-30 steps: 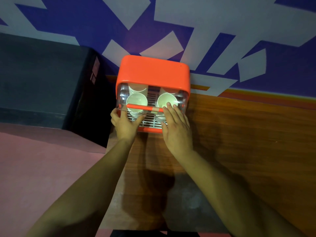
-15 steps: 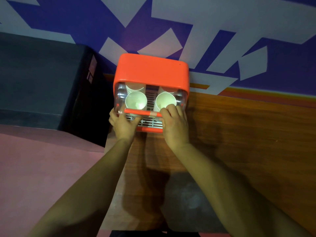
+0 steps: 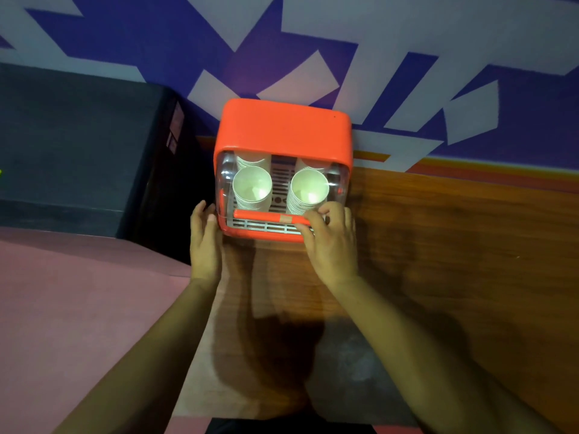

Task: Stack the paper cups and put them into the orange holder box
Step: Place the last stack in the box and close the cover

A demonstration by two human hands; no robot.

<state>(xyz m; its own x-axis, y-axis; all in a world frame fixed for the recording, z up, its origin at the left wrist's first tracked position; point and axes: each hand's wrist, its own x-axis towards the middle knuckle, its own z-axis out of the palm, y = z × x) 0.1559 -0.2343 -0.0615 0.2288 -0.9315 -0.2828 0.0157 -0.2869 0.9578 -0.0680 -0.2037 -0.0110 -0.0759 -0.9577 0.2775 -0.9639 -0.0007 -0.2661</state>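
Observation:
The orange holder box (image 3: 283,130) stands on the wooden table against the wall. Behind its clear front cover stand two stacks of white paper cups, one on the left (image 3: 252,187) and one on the right (image 3: 308,191), with more cups behind them. An orange handle bar (image 3: 264,216) runs along the cover's lower edge. My right hand (image 3: 329,239) grips the right end of that bar, fingers curled over it. My left hand (image 3: 205,242) rests with straight fingers against the box's lower left corner.
A black cabinet (image 3: 84,151) stands left of the box, close to my left hand. The wooden table (image 3: 454,261) stretches to the right. A blue and white patterned wall (image 3: 344,42) is directly behind the box. Reddish floor (image 3: 78,308) lies at lower left.
The clear cover with its orange bar has come down to the box's lower edge. My left hand has let go of the bar and moved out to the box's left corner.

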